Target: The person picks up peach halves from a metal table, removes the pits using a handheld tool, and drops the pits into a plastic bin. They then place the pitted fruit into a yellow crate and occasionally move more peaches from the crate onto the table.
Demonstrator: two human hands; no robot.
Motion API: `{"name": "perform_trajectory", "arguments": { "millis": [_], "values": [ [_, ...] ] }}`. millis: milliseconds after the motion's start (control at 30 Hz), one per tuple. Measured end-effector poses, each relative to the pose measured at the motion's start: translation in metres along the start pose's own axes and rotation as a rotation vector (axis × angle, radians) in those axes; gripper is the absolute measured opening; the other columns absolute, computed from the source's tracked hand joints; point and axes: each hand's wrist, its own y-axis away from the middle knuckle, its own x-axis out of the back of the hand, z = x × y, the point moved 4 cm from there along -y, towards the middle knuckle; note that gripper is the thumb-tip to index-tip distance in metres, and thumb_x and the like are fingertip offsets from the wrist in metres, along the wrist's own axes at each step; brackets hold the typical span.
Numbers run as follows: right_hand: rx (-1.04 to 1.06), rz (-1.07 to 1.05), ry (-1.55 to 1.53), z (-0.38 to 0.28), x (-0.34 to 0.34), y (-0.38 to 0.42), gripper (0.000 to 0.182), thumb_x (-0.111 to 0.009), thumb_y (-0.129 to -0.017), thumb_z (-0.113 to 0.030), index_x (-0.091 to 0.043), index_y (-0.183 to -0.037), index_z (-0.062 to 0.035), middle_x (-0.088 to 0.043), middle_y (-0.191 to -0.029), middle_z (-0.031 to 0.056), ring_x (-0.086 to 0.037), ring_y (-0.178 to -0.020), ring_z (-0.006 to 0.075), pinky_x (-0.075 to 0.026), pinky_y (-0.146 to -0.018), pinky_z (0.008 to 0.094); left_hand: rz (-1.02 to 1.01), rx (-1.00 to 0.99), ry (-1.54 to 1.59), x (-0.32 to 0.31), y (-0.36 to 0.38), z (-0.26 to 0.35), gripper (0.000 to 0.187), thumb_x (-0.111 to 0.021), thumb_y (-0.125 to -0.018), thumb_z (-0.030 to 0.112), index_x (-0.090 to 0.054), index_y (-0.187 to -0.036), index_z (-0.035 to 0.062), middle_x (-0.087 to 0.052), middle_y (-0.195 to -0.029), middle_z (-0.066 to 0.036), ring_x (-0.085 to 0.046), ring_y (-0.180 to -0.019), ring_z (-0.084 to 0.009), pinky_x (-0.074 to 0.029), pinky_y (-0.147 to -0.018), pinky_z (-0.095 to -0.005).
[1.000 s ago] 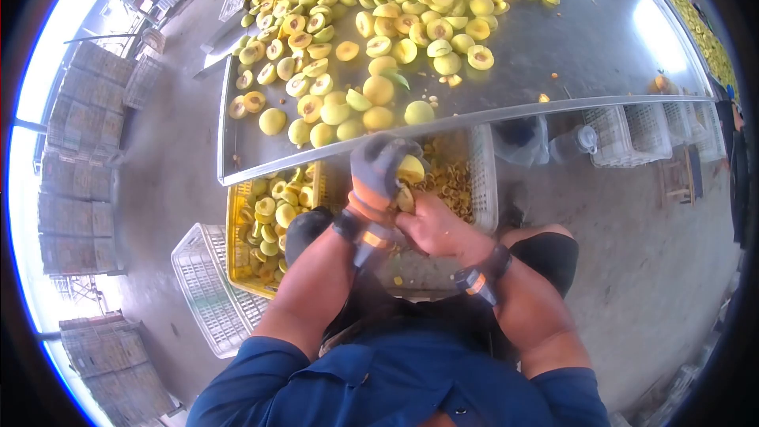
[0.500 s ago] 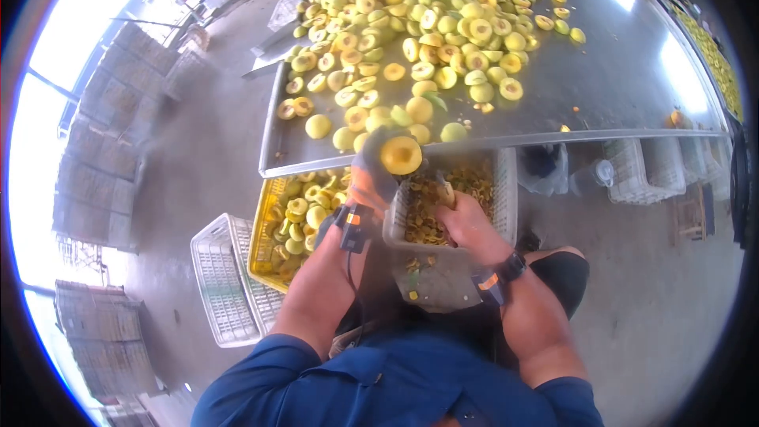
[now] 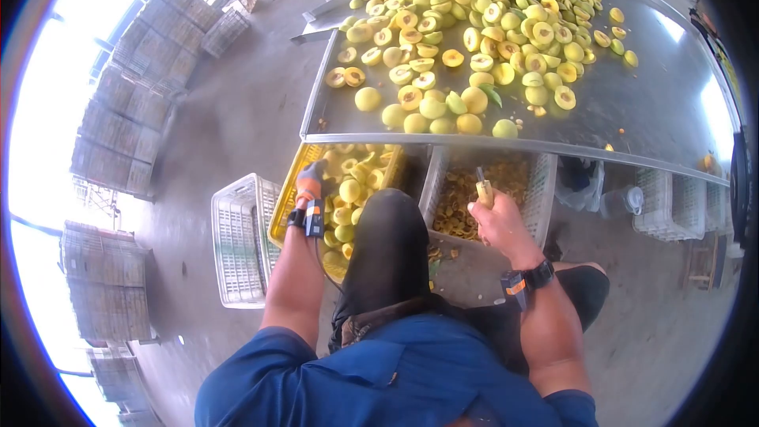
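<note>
Yellow crate (image 3: pixel 282 204), partly hidden by knee (image 3: pixel 391 225)

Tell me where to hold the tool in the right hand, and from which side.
Hold the tool by its pale handle, coming from the near side, as the right hand does. The handle is thicker and lies at the near end; the thin metal tip points away from the body, so gripping there would likely be less secure.
</note>
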Motion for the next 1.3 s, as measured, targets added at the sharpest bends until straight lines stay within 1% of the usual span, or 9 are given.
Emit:
{"name": "perform_trajectory", "arguments": {
  "millis": [67, 167, 267, 367, 433, 700, 833, 1067, 1300],
  "values": [
    [-0.007, 0.002, 0.013, -0.001, 0.000, -0.001, 0.022, -0.066, -0.100, -0.020, -0.060, -0.095, -0.0002, -0.056, -0.066, 0.0015, -0.051, -0.050, 0.0120, -0.042, -0.049, 0.0334, 0.049, 0.173, 0.253, 0.011, -0.004, 0.013, 0.029, -0.064, -0.101, 0.003, -0.071, -0.129, 0.0056, -0.073, -0.113, -0.009, -0.076, -0.086, -0.0245, -0.067, -0.067, -0.0373],
    [-0.003, 0.018, 0.084, -0.002, 0.004, -0.003, 0.023, -0.067, -0.100, -0.021, -0.061, -0.098, 0.0009, -0.059, -0.069, 0.0051, -0.057, -0.056, 0.0161, -0.046, -0.054, 0.0366, 0.627, 0.138, 0.743, 0.013, 0.022, 0.058, 0.018, -0.067, -0.099, 0.001, -0.076, -0.114, 0.0016, -0.075, -0.101, -0.008, -0.071, -0.073, -0.0160, -0.059, -0.064, -0.0290],
    [0.051, 0.048, 0.209, 0.005, 0.008, -0.005, 0.026, -0.069, -0.099, -0.023, -0.064, -0.104, 0.0027, -0.066, -0.078, 0.0130, -0.065, -0.069, 0.0268, -0.052, -0.066, 0.0418, 0.631, -0.177, 0.821, 0.013, 0.044, 0.146, 0.019, -0.068, -0.099, 0.002, -0.075, -0.117, 0.0005, -0.074, -0.101, -0.007, -0.071, -0.084, -0.0146, -0.058, -0.071, -0.0269],
    [0.108, 0.076, 0.287, -0.003, 0.004, -0.005, 0.030, -0.071, -0.098, -0.023, -0.065, -0.110, 0.0038, -0.071, -0.089, 0.0213, -0.070, -0.084, 0.0388, -0.054, -0.078, 0.0462, 0.262, -0.233, 0.638, -0.023, 0.034, 0.226, 0.030, -0.070, -0.098, 0.001, -0.073, -0.127, 0.0006, -0.078, -0.109, -0.009, -0.076, -0.090, -0.0190, -0.061, -0.077, -0.0299],
    [0.110, 0.080, 0.313, -0.011, 0.003, -0.004, 0.032, -0.071, -0.097, -0.024, -0.066, -0.112, 0.0040, -0.072, -0.096, 0.0253, -0.070, -0.091, 0.0448, -0.055, -0.083, 0.0476, 0.241, -0.657, -0.008, -0.068, 0.009, 0.254, 0.038, -0.076, -0.095, 0.009, -0.072, -0.132, 0.0022, -0.077, -0.116, -0.012, -0.075, -0.100, -0.0230, -0.060, -0.088, -0.0346],
    [0.091, 0.072, 0.215, -0.014, 0.008, -0.011, 0.034, -0.069, -0.096, -0.024, -0.066, -0.114, 0.0043, -0.072, -0.101, 0.0283, -0.070, -0.097, 0.0466, -0.054, -0.087, 0.0494, -0.282, -0.602, -0.599, -0.150, 0.011, 0.353, 0.060, -0.090, -0.080, 0.039, -0.075, -0.130, 0.0082, -0.072, -0.128, -0.019, -0.072, -0.110, -0.0407, -0.056, -0.100, -0.0491],
    [0.113, 0.073, 0.246, -0.027, 0.013, -0.009, 0.034, -0.068, -0.097, -0.024, -0.065, -0.116, 0.0049, -0.073, -0.097, 0.0224, -0.071, -0.094, 0.0395, -0.054, -0.087, 0.0479, -0.298, -0.656, -0.329, -0.128, 0.024, 0.344, 0.044, -0.090, -0.081, 0.020, -0.077, -0.120, 0.0060, -0.070, -0.135, -0.018, -0.075, -0.102, -0.0358, -0.058, -0.095, -0.0434],
    [0.058, 0.046, -0.526, -0.048, 0.016, -0.008, 0.021, -0.067, -0.105, -0.025, -0.067, -0.109, -0.0045, -0.062, -0.078, 0.0023, -0.049, -0.046, 0.0067, -0.037, -0.042, 0.0254, -0.591, -0.944, 0.002, -0.108, 0.151, 0.370, 0.067, -0.084, -0.083, 0.007, -0.062, -0.147, 0.0059, -0.061, -0.150, -0.017, -0.056, -0.142, -0.0306, -0.047, -0.117, -0.0424],
    [0.350, 0.155, -0.162, -0.039, 0.023, 0.005, 0.031, -0.066, -0.106, -0.022, -0.065, -0.125, 0.0022, -0.074, -0.103, 0.0114, -0.072, -0.093, 0.0216, -0.056, -0.084, 0.0351, -0.749, -0.222, 0.812, -0.153, 0.186, 0.332, 0.071, -0.064, -0.088, -0.003, -0.051, -0.158, 0.0005, -0.064, -0.143, -0.011, -0.064, -0.123, -0.0178, -0.055, -0.100, -0.0320]
  ]
}}
